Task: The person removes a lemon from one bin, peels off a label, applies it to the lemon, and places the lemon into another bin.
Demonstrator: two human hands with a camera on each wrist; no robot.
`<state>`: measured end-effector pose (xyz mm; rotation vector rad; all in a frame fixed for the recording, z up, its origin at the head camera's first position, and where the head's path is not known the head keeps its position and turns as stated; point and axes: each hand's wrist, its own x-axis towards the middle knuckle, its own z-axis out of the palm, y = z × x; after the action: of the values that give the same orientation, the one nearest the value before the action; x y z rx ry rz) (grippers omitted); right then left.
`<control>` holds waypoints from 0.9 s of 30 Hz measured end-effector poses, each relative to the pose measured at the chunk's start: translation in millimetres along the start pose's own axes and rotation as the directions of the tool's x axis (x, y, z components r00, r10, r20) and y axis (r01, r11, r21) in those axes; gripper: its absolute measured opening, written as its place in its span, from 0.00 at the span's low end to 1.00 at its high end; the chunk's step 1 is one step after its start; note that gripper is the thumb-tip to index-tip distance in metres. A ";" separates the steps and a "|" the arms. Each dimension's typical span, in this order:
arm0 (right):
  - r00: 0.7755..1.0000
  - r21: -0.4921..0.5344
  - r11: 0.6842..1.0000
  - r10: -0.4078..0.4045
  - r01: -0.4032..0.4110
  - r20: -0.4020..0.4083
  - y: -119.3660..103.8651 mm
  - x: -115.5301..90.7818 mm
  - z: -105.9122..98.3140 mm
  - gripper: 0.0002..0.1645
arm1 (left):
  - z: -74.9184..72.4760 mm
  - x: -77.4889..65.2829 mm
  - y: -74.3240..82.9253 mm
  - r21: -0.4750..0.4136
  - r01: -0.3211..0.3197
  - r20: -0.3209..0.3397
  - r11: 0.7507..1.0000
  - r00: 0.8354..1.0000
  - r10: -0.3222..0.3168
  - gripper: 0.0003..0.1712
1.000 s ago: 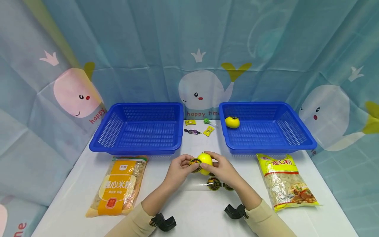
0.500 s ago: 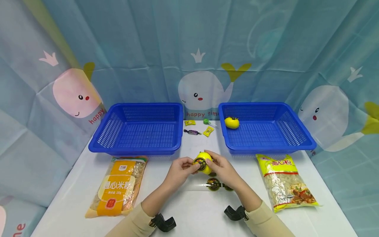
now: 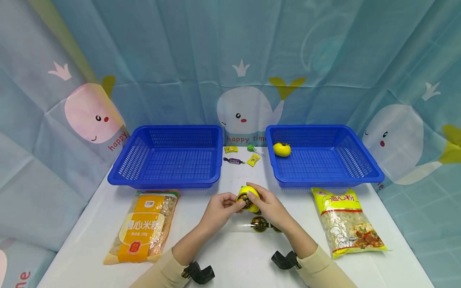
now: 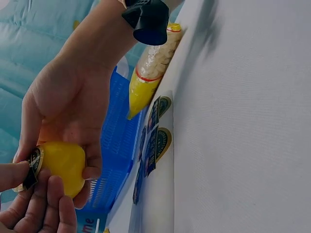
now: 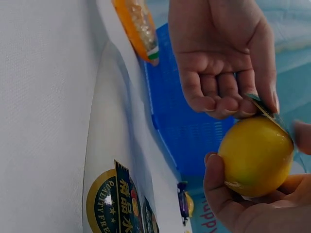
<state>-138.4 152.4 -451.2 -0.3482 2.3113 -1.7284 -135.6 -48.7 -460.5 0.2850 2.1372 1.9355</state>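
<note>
A yellow lemon (image 3: pixel 249 189) is held up over the table between both hands. My right hand (image 3: pixel 272 209) grips the lemon from the right, with the thumb on its near side. On the lemon's front lies a round black-and-gold fruit sticker (image 3: pixel 245 201). My left hand (image 3: pixel 219 209) pinches the sticker's edge between thumb and fingers. In the right wrist view the sticker (image 5: pixel 267 114) lies against the lemon (image 5: pixel 255 158), with one edge under the left thumb. Below the hands, a clear sheet (image 3: pixel 237 227) bears more such stickers (image 3: pixel 259 224).
Two blue baskets stand at the back, left (image 3: pixel 216 168) and right (image 3: pixel 275 172). A yellow tomato-like fruit (image 3: pixel 282 150) sits in the right one. Wrapped candies (image 3: pixel 253 160) and a green lollipop (image 3: pixel 251 148) lie between. Pasta bags flank the hands, left (image 3: pixel 140 228) and right (image 3: pixel 345 224).
The sticker, earlier held at the lemon's left side, has come round onto its front. Both hands have shifted slightly with it, and the lemon has turned a little.
</note>
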 end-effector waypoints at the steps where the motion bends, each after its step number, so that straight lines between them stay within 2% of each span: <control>1: 1.000 -0.016 1.000 0.001 -0.001 -0.009 0.1 0.2 0.3 0.31 | 0.2 -0.3 0.5 0.003 0.000 0.001 1.000 1.000 0.000 0.13; 4: 1.000 -0.030 1.000 -0.001 0.001 -0.019 0.2 0.8 0.6 0.29 | 0.7 -0.6 1.4 0.008 -0.004 0.002 1.000 1.000 0.004 0.14; 13: 1.000 0.025 1.000 0.001 -0.001 -0.032 -0.1 0.9 0.9 0.26 | 3.0 -2.7 2.0 0.008 -0.015 0.000 1.000 1.000 0.015 0.13; 19: 1.000 0.037 0.999 -0.002 0.003 -0.028 -0.5 0.8 -0.1 0.28 | 3.2 -5.0 6.3 0.022 -0.012 -0.020 1.000 1.000 0.012 0.12; 27: 1.000 -0.050 0.999 0.002 -0.003 -0.029 -4.5 0.7 1.0 0.29 | 3.7 -2.7 5.1 0.008 -0.025 -0.010 1.000 1.000 0.025 0.12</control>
<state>-138.6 150.1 -447.2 -0.3312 2.3781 -1.6870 -132.0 -45.4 -455.6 0.3059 2.1583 1.9459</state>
